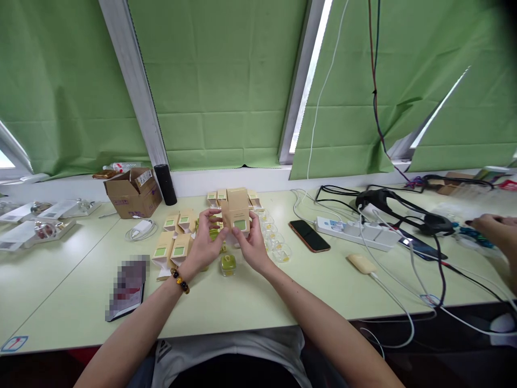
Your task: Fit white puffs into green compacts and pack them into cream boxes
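Observation:
Between my two hands, above the table, is a small beige cardboard box (236, 207) with its top flap raised and a green window on its front. My left hand (208, 242) grips its left side, and a beaded bracelet circles that wrist. My right hand (255, 245) holds the right side, thumb on the front. Just below on the table stands a small square jar (228, 264) with green contents. Left of my hands are several similar beige boxes (181, 247), with more behind. Several clear round plastic pieces (278, 245) lie to the right.
A phone (309, 236) and a white power strip (355, 231) with tangled cables lie to the right. Another phone (128, 288) lies at front left. An open carton (133, 194) and a black cylinder (165, 184) stand behind. Another person's hand (495, 229) reaches in at far right.

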`<action>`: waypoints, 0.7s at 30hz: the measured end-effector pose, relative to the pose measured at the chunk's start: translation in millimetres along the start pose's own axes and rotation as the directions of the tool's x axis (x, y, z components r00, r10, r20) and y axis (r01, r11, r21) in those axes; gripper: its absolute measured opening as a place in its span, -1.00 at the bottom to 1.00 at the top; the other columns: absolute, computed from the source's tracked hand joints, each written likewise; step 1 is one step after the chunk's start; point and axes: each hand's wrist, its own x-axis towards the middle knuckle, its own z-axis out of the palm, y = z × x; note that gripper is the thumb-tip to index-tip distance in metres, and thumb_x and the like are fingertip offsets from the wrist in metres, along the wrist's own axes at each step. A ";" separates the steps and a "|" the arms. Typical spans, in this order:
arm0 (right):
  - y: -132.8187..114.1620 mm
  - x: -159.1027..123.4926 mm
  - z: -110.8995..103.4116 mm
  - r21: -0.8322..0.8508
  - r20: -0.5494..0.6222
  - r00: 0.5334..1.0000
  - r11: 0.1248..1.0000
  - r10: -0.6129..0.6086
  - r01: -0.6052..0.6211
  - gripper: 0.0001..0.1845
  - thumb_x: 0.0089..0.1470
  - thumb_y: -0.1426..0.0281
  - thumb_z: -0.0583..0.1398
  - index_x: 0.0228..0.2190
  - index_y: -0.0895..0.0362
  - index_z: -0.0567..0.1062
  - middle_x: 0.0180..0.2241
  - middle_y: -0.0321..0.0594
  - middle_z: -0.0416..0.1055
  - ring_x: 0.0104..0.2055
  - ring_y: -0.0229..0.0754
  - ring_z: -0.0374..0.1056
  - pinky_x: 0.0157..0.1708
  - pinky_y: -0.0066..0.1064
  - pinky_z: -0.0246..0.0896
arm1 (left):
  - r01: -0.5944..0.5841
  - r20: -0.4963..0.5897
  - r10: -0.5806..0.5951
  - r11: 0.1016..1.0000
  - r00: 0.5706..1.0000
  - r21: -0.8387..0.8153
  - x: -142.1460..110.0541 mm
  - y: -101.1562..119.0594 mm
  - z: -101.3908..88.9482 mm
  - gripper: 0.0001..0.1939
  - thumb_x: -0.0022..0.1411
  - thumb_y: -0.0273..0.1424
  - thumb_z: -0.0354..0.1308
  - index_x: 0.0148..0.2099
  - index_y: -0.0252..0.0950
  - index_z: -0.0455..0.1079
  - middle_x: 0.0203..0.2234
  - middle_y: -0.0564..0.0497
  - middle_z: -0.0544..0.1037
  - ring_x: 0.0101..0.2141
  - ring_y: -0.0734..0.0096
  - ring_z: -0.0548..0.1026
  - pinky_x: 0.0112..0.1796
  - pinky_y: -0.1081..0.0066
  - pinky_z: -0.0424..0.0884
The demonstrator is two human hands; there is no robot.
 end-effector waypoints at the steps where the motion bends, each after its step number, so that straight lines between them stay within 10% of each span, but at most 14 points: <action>1: 0.0 -1.7 0.8 -0.032 0.014 1.000 0.999 -0.011 0.011 -0.38 0.29 0.07 0.27 0.22 -0.05 0.17 0.13 -0.06 0.45 0.12 0.00 0.48 0.04 -0.11 0.50 | 0.042 0.008 -0.042 0.996 0.999 -0.080 1.2 1.9 3.5 -0.53 0.39 -0.26 0.23 0.23 -0.12 0.13 0.20 -0.18 0.38 0.06 0.20 0.53 0.00 0.16 0.52; 11: 4.1 -7.6 -4.0 -0.323 0.251 0.951 0.910 -0.181 0.258 -0.35 0.37 0.16 0.17 0.34 0.00 0.06 0.29 0.09 0.25 0.19 0.09 0.39 0.16 0.08 0.40 | 0.059 -0.040 -0.085 0.899 0.996 -0.435 -4.1 -18.0 0.1 -0.46 0.35 -0.14 0.30 0.19 -0.11 0.12 0.08 -0.14 0.52 0.06 0.19 0.56 0.03 0.18 0.51; 21: 11.9 -2.9 -6.8 -0.247 0.222 0.947 0.926 -0.232 0.285 -0.59 0.41 0.21 0.13 0.22 -0.09 0.22 0.37 0.02 0.04 0.27 0.04 0.30 0.15 0.01 0.38 | 0.020 -0.037 -0.030 0.970 0.999 -0.243 -12.1 -35.8 2.6 -0.49 0.41 -0.13 0.22 0.23 -0.18 0.12 0.09 -0.21 0.52 0.08 0.18 0.55 0.04 0.16 0.48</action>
